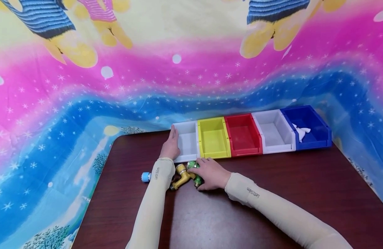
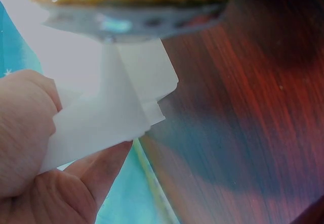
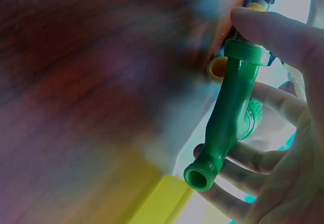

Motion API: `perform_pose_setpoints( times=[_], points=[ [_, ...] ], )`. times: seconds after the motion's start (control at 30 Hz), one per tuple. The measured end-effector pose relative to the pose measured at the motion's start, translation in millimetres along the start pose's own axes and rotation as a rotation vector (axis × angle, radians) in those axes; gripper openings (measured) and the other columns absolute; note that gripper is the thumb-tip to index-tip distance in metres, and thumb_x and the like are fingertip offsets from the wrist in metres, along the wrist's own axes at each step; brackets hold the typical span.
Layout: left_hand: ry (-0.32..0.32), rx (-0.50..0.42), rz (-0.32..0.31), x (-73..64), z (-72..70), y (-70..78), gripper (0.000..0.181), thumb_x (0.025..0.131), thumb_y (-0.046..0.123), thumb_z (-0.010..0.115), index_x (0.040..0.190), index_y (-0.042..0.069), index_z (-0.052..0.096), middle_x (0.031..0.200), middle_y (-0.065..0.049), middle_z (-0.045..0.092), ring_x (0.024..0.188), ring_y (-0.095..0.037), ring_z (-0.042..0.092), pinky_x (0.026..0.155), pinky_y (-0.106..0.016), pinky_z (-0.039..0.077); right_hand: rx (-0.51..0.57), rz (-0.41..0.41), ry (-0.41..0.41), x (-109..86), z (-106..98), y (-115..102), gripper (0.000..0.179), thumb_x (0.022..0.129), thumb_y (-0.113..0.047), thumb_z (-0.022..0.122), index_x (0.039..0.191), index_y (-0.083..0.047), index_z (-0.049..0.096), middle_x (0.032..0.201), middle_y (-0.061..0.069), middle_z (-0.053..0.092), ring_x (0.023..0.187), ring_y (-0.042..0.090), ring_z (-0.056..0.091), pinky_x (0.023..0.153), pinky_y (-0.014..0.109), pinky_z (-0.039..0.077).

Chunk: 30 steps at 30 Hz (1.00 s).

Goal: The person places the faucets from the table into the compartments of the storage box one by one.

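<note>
the left hand point(image 1: 170, 145) grips the left wall of the left white bin point(image 1: 188, 141), its fingers on one side of the wall and its thumb on the other, as the left wrist view shows. the right hand point(image 1: 212, 173) holds a green tap point(image 3: 228, 107), thumb by one end and fingers spread behind the body, clamped on it. this tap is just in front of the near right corner of the left white bin; whether it touches the table point(image 1: 241, 207) i cannot tell.

a yellow tap point(image 1: 184, 177) lies between the left forearm and the green tap, just beside the latter. left of that forearm, nearer the table's left edge, a light blue knob point(image 1: 146, 177) shows; the rest of it is hidden.

five bins stand side by side along the table's far edge. right of the left white bin come a yellow bin point(image 1: 213, 138), a red bin point(image 1: 243, 136), a second white bin point(image 1: 273, 131) and a blue bin point(image 1: 316, 129) near the far right corner. white pieces point(image 1: 301, 132) lie in the blue bin, against its left side. behind the far edge hangs a patterned cloth point(image 1: 194, 76). both forearms wear cream sleeves point(image 1: 149, 211).
</note>
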<state>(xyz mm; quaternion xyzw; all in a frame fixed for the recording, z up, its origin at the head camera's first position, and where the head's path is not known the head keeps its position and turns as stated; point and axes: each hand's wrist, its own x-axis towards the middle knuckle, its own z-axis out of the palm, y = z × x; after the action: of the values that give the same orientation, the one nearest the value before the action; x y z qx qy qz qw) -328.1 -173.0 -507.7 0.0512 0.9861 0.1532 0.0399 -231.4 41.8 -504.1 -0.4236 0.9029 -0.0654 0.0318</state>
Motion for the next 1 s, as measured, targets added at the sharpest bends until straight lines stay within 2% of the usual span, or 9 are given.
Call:
perform_pose_setpoints(
  times=[0.2,0.43,1.0],
  points=[
    [0.008,0.002,0.009,-0.7,-0.4,0.9,0.088,0.093,-0.013,0.056,0.167,0.006,0.012,0.176,-0.002,-0.013,0.055,-0.02,0.052,0.057,-0.03,0.046,-0.018,-0.03,0.033,-1.6,-7,1,0.068,0.079,-0.052,0.085,0.141,-0.031,0.063,0.123,0.007,0.057,0.114,0.023,0.056,0.104,0.048,0.047],
    [0.017,0.012,0.01,0.1,-0.2,0.4,0.089,0.092,-0.012,0.056,0.167,0.006,0.012,0.176,-0.002,-0.011,0.056,-0.019,0.053,0.058,-0.031,0.047,-0.028,-0.062,0.091,-1.3,-12,6,0.072,0.079,-0.05,0.085,0.145,-0.034,0.06,0.128,0.006,0.058,0.121,0.025,0.056,0.109,0.049,0.045],
    [0.026,-0.006,0.009,0.2,1.1,-0.3,0.091,0.09,-0.013,0.059,0.166,0.005,0.012,0.176,-0.003,-0.008,0.058,-0.02,0.054,0.06,-0.032,0.049,0.009,-0.02,0.125,-3.6,-25,17,0.077,0.078,-0.046,0.088,0.148,-0.034,0.058,0.135,0.01,0.057,0.126,0.027,0.053,0.112,0.053,0.042]
  ],
)
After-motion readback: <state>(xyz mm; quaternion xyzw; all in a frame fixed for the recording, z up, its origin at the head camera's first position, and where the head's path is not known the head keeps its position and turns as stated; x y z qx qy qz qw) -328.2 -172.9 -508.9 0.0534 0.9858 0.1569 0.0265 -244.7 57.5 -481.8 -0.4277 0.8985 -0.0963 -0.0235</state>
